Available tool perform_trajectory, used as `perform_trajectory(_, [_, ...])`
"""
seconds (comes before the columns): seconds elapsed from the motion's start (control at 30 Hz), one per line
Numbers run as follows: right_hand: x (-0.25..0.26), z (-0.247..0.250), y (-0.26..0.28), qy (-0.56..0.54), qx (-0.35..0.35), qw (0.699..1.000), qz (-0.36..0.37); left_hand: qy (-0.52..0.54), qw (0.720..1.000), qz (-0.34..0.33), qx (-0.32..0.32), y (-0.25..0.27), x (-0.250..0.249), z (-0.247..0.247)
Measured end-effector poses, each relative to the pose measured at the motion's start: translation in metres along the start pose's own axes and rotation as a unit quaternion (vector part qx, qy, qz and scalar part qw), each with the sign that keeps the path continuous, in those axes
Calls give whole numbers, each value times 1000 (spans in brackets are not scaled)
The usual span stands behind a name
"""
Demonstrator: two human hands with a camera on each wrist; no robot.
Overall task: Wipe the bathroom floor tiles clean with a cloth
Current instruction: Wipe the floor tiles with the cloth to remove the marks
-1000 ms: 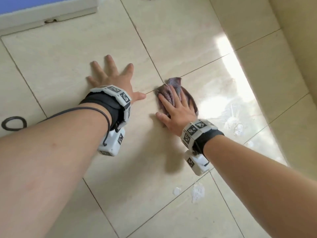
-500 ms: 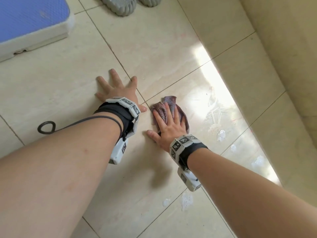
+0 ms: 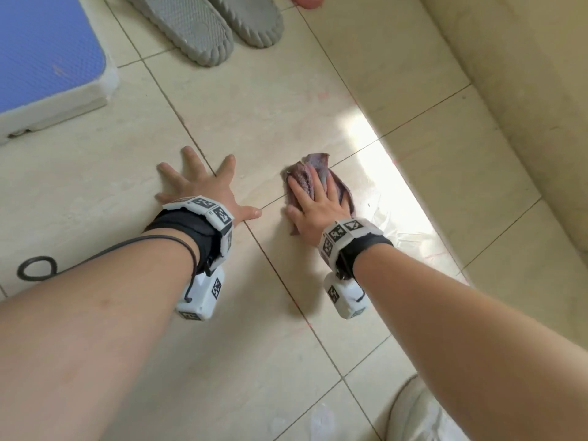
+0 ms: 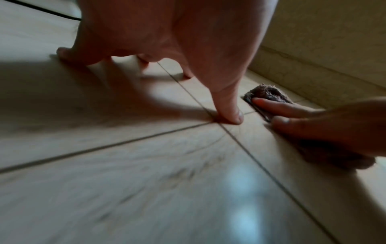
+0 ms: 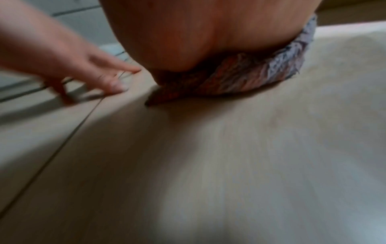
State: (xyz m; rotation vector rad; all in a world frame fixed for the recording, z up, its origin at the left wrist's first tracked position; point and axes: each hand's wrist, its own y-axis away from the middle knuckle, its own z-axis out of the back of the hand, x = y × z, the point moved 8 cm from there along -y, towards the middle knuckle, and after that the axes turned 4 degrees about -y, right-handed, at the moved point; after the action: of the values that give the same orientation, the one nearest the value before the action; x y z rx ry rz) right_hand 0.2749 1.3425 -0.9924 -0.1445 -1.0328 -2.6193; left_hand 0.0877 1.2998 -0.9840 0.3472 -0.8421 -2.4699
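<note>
Seen from above: 2 bare forearms reaching down onto beige floor tiles (image 3: 270, 128). Left hand (image 3: 206, 189) flat on the floor, fingers straight and spread wide, holding nothing, thumb tip resting just beside a crossing of grout lines. Right hand (image 3: 313, 203) pressing down flat, fingers straight and together, on a crumpled purplish-grey cloth (image 3: 313, 163). Cloth lying on the floor under that palm, its edges showing beyond the fingertips and both sides of the hand, close beside the left thumb but apart from it. Bright wet-looking sunlit patch (image 3: 397, 198) on the tiles just right of the cloth. Farther off, 2 grey slippers (image 3: 206, 27) soles-up, and a blue-topped white platform (image 3: 47, 58) at upper left. Beige wall (image 3: 525, 90) along the right.
</note>
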Motion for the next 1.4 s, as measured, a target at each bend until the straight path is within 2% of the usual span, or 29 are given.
perform_trajectory(0.13, [7,45,-52,-39,-53,998,-8,39,999,25,-18,-14,-13,5])
perform_trajectory(0.27, [42,56,-82,-12,-51,997,52,51,998,39,-27,-24,-16,6])
perform_trajectory(0.37, [48,51,-74,19,-17,995,96,63,996,51,-25,-24,-17,8])
perform_trajectory(0.43, [28,42,-53,43,13,992,114,64,996,62,-23,-23,-20,10])
perform_trajectory(0.5, [-17,46,-39,48,4,996,80,64,995,74,-17,-22,-26,12])
perform_trajectory(0.57, [-67,66,-52,39,-11,999,5,72,994,82,-18,-22,-35,13])
perform_trajectory(0.63, [-86,94,-85,38,-12,998,-52,77,993,84,-25,-25,-43,15])
perform_trajectory(0.73, [-45,120,-132,16,-43,998,-43,86,992,84,-21,-32,-50,18])
perform_trajectory(0.83, [8,110,-127,0,-38,998,41,84,993,85,-20,-33,-52,21])
perform_trajectory(0.9, [8,89,-98,42,-4,994,97,78,993,87,-19,-33,-51,22])
perform_trajectory(0.97, [-23,73,-69,84,22,989,119,73,993,87,-20,-32,-52,24])
perform_trajectory(1.07, [-70,92,-72,84,7,994,69,66,994,89,-19,-31,-53,25])
perform_trajectory(1.13, [-71,115,-100,69,-19,997,24,65,994,88,-16,-32,-53,24])
perform_trajectory(1.2, [-49,133,-132,47,-39,998,4,69,994,88,-16,-35,-53,22])
perform_trajectory(1.3, [-1,137,-154,35,-42,998,32,74,993,89,-21,-37,-53,20])
perform_trajectory(1.4, [30,108,-124,73,-3,990,119,73,993,92,-20,-38,-51,20])
